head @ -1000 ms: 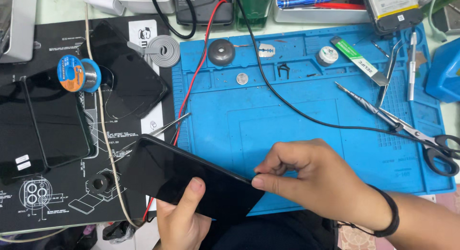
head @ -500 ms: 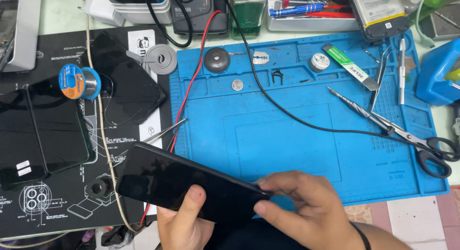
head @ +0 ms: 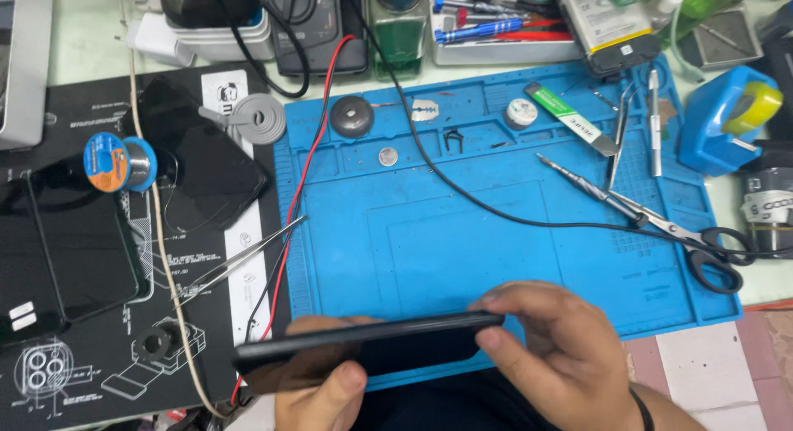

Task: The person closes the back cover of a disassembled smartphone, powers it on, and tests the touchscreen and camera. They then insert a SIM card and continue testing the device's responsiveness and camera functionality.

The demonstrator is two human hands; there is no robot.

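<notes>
The black phone was held edge-on, nearly level, just above the near edge of the blue work mat, so only its thin side showed. The right hand had a closed grip on its right end, fingers curled over the top edge and thumb under it. The left hand supported the left half from below, thumb pressed up against the lower side, its grip likewise closed on the phone.

By the look of it, the step in hand was turning the phone over or inspecting its edge seam; a further move would call for a steady two-handed hold and a tool brought to that seam.

Beyond the phone, tweezers lay on the black mat to the left, near a solder spool. Scissors and a thin screwdriver lay well apart on the right, a black cable crossing the mat between.
</notes>
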